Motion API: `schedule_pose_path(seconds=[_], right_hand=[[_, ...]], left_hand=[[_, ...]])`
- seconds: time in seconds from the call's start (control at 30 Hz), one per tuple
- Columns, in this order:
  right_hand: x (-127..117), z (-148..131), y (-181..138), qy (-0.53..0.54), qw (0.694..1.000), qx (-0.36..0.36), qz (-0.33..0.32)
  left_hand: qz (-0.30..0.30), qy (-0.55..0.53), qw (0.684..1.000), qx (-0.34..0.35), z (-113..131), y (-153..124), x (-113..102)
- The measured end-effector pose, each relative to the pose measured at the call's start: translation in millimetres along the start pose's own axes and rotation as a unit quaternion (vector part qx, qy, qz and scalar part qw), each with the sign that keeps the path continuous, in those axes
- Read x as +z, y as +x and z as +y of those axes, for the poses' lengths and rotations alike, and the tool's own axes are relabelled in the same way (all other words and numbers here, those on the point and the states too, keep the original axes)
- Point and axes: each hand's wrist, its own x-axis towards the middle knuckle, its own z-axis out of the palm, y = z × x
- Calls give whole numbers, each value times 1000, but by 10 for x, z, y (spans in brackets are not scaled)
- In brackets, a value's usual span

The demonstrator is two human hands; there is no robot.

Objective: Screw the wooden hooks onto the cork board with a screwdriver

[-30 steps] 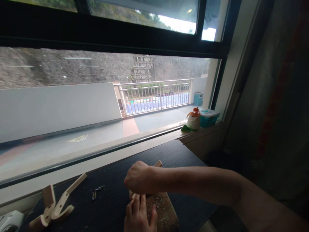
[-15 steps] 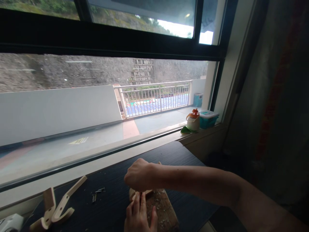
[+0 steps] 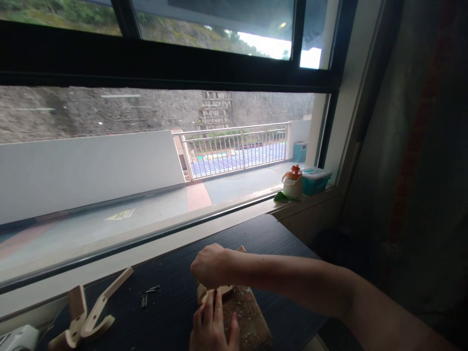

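Observation:
My left hand (image 3: pixel 213 322) lies over a worn wooden block (image 3: pixel 245 317) with its fingers stretched out and its thumb apart on the block. Its fingertips press on a pale curved wooden piece (image 3: pixel 224 292) that rests on the block. Just above that piece, my right hand (image 3: pixel 209 265) is closed in a fist, the forearm reaching in from the right. Whatever the fist grips is hidden beneath it. Part of the pale wood shows past my right wrist; the rest is covered by my hands.
Pale wooden hooks (image 3: pixel 86 317) lie on the dark table (image 3: pixel 278 273) at left, beside several screws (image 3: pixel 148 295). A white device (image 3: pixel 18 338) sits in the lower left corner. On the windowsill stand a bottle with an orange top (image 3: pixel 292 184) and a teal box (image 3: pixel 315 181).
The view has shifted slightly. My right fist stays closed over the wooden piece, and my left hand keeps its place on it.

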Motion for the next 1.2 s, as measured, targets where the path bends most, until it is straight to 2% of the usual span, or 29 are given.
schedule_pose_path(seconds=[0.2,0.37,0.5,0.73,0.87,1.03,1.2], right_hand=[[-119,-6,-88,-4,1000,-5,-30],[-44,-12,-95,3,998,-48,-45],[75,52,-34,15,997,-70,-15],[145,206,21,48,998,-18,25],[88,164,-30,33,999,-3,13],[18,71,-66,15,999,-36,-19],[84,42,-41,9,998,-60,-24]], left_hand=[[7,-1,1000,-5,5,-17,15],[8,-4,1000,-11,1,-40,53],[0,0,1000,-12,14,-26,34],[-7,-12,1000,-25,35,5,-18],[-12,-17,999,-26,34,2,-9],[-16,-25,999,-43,27,-32,13],[-43,-39,996,-64,33,-64,33]])
